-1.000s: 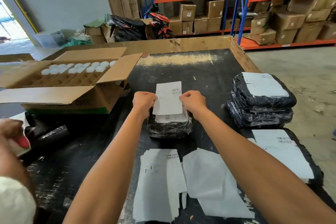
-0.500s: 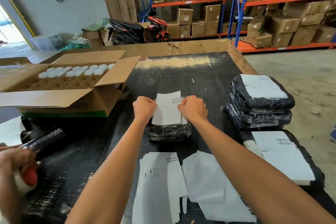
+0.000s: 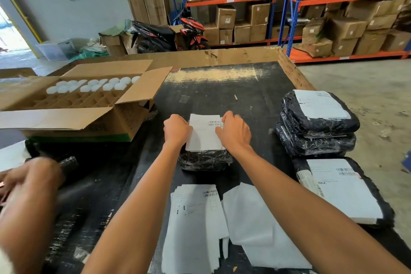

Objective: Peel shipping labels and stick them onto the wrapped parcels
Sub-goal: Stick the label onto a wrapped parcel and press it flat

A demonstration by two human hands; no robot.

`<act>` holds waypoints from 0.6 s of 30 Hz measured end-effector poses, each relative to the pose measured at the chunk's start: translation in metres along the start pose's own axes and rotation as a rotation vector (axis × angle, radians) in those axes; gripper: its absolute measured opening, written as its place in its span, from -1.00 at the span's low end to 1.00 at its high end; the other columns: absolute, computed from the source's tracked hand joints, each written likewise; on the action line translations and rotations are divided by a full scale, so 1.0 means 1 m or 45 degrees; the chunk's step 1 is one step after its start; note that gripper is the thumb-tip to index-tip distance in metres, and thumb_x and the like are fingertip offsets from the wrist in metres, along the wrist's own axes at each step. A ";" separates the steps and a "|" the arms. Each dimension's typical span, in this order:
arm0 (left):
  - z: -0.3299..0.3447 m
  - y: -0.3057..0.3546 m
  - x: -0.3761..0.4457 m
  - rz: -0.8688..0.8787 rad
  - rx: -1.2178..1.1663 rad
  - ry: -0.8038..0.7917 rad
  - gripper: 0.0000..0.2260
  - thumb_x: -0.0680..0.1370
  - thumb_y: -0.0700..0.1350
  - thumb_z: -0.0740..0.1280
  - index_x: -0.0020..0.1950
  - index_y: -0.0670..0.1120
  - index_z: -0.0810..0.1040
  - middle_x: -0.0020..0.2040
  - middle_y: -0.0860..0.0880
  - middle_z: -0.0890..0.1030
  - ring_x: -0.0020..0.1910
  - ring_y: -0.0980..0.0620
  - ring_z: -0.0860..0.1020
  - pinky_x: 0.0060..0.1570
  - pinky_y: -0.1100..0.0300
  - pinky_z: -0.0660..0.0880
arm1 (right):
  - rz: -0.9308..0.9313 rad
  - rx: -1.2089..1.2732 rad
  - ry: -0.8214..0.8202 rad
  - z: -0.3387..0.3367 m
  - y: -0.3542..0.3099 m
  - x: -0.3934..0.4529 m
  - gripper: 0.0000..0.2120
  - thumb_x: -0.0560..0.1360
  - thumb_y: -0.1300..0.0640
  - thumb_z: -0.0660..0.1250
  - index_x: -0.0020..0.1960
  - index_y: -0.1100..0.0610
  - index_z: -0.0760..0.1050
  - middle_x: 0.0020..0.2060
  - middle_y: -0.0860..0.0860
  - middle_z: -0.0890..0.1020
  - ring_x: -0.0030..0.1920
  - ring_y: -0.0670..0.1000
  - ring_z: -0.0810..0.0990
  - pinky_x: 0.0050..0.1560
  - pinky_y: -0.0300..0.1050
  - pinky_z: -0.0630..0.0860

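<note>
In the head view, much of the small black wrapped parcel [image 3: 205,160] at the middle of the black table [image 3: 233,95] is covered: a white shipping label [image 3: 203,135] lies over its top, and both hands hide the label's side edges, so only the parcel's near face shows. Whether the label is already stuck flat or partly lifted cannot be made out. The print on it is too small to read beyond a barcode near its far right corner. The left hand [image 3: 177,129] is knuckles-up with fingers curled, pinching the label's left edge; the right hand [image 3: 233,131] mirrors it, fingers bent over the label's right edge beside the barcode, slightly blurred at the fingertips. Both forearms reach straight out from the lower frame, converging on the parcel. Near the body, a stack of labels [image 3: 193,224] lies on the table, with loose white backing sheets [image 3: 255,229] just to its right; both are cut off by the bottom edge. At the right, two labelled black parcels [image 3: 315,127] are stacked, and a flatter labelled parcel [image 3: 347,191] lies nearer. At the far left another person's hand [image 3: 33,176] is blurred, what it holds unclear. An open carton [image 3: 84,104] with white caps sits on the left.
</note>
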State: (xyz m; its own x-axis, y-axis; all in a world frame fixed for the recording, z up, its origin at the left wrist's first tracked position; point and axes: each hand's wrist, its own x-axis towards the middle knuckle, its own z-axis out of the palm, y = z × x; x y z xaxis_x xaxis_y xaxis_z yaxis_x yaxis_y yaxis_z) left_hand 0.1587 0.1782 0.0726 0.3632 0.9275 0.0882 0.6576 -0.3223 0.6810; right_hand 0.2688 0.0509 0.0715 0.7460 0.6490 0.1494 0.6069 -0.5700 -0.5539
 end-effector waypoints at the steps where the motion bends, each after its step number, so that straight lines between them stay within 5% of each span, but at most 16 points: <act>1: 0.001 0.001 -0.001 -0.008 0.043 -0.013 -0.90 0.48 -0.28 0.38 -0.10 -0.32 0.62 0.10 -0.28 0.61 -0.03 -0.26 0.64 -0.13 -0.07 0.59 | -0.011 0.007 0.015 0.002 0.002 0.001 -0.73 0.56 0.07 0.37 0.22 0.12 0.45 0.18 0.13 0.50 0.14 0.19 0.54 0.09 0.07 0.53; 4: 0.000 0.005 -0.003 0.020 0.237 -0.048 -0.68 0.56 -0.20 0.37 0.28 -0.24 0.45 0.40 -0.27 0.27 0.23 -0.37 0.43 0.14 -0.12 0.45 | -0.088 0.034 0.015 0.005 0.010 0.005 -0.73 0.57 0.12 0.33 0.27 0.03 0.48 0.23 0.05 0.41 0.25 0.13 0.43 0.19 0.02 0.43; 7: 0.002 0.008 -0.003 0.343 0.451 -0.115 -0.53 0.62 -0.11 0.28 0.54 0.07 0.32 0.51 -0.17 0.26 0.43 -0.29 0.28 0.31 -0.19 0.36 | -0.183 0.069 -0.128 0.008 0.014 0.013 -0.68 0.66 0.04 0.21 0.38 -0.12 0.49 0.43 -0.03 0.36 0.44 0.10 0.31 0.38 0.13 0.27; 12: 0.020 0.006 0.004 0.261 0.622 -0.454 -0.57 0.69 0.22 -0.06 0.58 0.33 0.15 0.67 0.00 -0.04 0.63 -0.20 -0.11 0.52 -0.34 -0.19 | -0.092 0.022 -0.388 0.012 0.014 0.028 -0.59 0.70 -0.13 0.00 0.52 -0.25 0.31 0.63 -0.03 0.11 0.60 0.14 0.09 0.53 0.27 0.08; 18: 0.025 0.001 0.013 0.150 0.511 -0.423 -0.54 0.67 0.25 -0.09 0.58 0.29 0.16 0.66 -0.05 0.02 0.63 -0.22 -0.06 0.50 -0.35 -0.17 | 0.074 -0.032 -0.479 0.010 0.012 0.033 -0.50 0.69 -0.18 -0.06 0.62 -0.21 0.08 0.64 0.09 0.04 0.59 0.25 0.11 0.51 0.30 0.09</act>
State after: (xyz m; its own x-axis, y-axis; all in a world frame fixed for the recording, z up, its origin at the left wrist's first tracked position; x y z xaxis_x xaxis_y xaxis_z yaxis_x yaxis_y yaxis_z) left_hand 0.1802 0.1849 0.0564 0.5966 0.7915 -0.1322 0.7768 -0.5283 0.3429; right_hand 0.2981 0.0706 0.0616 0.6293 0.7522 -0.1953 0.5767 -0.6204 -0.5315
